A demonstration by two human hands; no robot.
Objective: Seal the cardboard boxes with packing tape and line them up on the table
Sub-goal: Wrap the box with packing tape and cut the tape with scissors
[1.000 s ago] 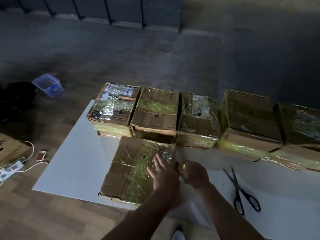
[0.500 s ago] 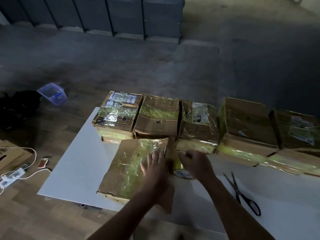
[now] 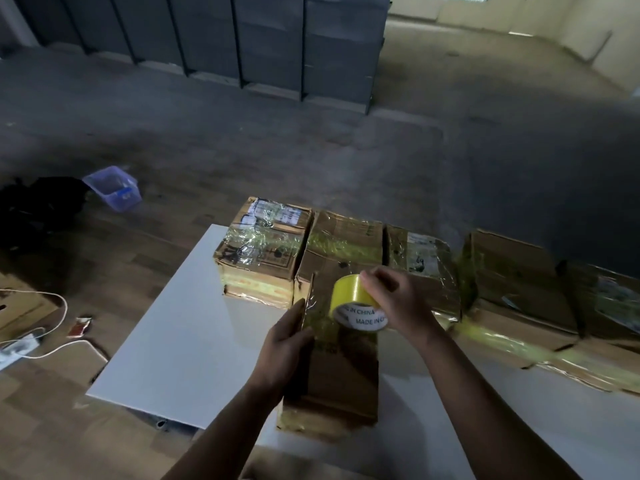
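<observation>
A cardboard box stands tipped up on its edge near the front of the white table. My left hand grips its left side. My right hand holds a yellow roll of packing tape against the box's top, with clear tape running down onto the cardboard. Behind it, several taped boxes stand side by side in a row along the table's far edge, stretching off to the right.
On the wooden floor at the left lie a blue plastic tub, a dark bag, a white cable with a power strip and a flat cardboard piece. Grey shelving stands at the back.
The box has been raised from lying flat to standing on its edge. My right hand has lifted the tape roll up over it. The view has tilted up and the scissors are out of sight.
</observation>
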